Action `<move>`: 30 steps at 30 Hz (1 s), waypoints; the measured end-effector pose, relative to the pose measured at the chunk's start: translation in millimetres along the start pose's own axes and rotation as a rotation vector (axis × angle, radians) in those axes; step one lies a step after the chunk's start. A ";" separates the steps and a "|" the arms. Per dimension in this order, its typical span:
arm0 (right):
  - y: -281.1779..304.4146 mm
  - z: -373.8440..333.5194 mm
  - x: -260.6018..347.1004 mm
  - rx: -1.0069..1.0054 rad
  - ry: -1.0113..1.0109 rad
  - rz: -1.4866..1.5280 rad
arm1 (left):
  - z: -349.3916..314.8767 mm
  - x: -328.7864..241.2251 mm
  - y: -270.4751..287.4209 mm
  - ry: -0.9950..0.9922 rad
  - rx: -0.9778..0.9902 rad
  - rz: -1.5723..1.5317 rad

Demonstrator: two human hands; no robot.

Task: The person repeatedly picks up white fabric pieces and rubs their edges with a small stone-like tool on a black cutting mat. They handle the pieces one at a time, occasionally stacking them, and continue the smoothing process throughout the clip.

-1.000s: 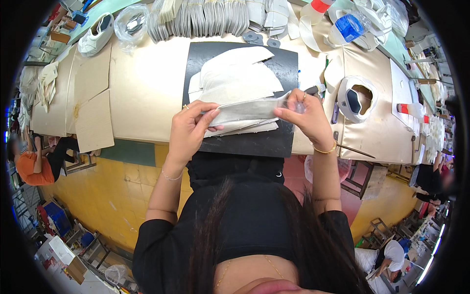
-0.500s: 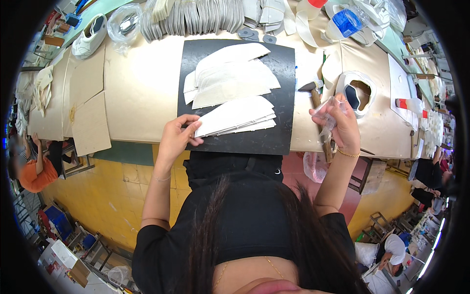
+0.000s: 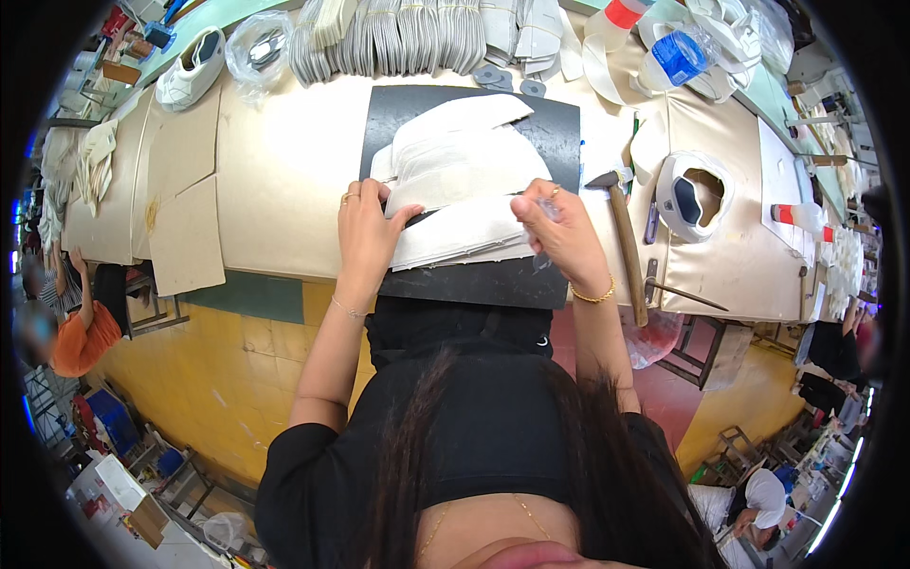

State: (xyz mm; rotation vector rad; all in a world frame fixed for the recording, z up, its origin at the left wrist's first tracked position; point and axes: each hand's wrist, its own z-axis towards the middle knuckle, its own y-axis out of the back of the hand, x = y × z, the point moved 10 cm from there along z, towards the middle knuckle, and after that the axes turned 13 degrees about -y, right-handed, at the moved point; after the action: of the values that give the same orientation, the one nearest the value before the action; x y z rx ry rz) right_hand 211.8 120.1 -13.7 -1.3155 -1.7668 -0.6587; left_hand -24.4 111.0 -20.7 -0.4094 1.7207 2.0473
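Note:
White curved cut pieces point(image 3: 479, 156) overlap on a black board point(image 3: 464, 286), and a fanned stack of similar white pieces point(image 3: 460, 232) lies in front of them. My left hand point(image 3: 368, 232) is at the left edge of the pieces. Its thumb stretches out over the front stack, apart from the fingers, and it grips nothing. Over the right end of that stack, my right hand point(image 3: 573, 245) is closed on a crumpled clear plastic piece point(image 3: 541, 259). Most of the plastic is hidden by the fingers, so its exact kind cannot be made out.
To the right lie a hammer point(image 3: 623, 237), a purple-handled tool point(image 3: 651, 220) and a white shoe upper point(image 3: 694, 197). Bundled grey pieces point(image 3: 398, 43) line the back, beside a blue-labelled bottle point(image 3: 675, 60). Another white shoe point(image 3: 191, 71) stands back left, near cardboard sheets point(image 3: 185, 228).
My right hand has moved left with the clear plastic, from beside the hammer to over the white pieces. My left hand has shifted farther back along their left edge and released the front stack's corner.

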 end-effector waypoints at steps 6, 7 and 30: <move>-48.5 8.3 3.1 0.024 0.101 -0.093 | -15.2 -2.1 -0.8 0.300 -0.051 -0.746; -57.7 7.4 8.9 0.024 0.150 -0.099 | -17.6 -8.6 -4.6 0.369 -0.054 -0.950; -73.0 10.2 -5.1 0.150 -0.013 0.099 | -25.5 -46.7 8.3 0.054 0.013 -1.006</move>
State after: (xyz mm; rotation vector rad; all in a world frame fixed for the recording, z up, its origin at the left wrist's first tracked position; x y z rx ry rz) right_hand 140.3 102.3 -19.0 -1.2975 -1.7147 -0.4545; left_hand 10.4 78.5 4.4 -1.0653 1.1521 1.2766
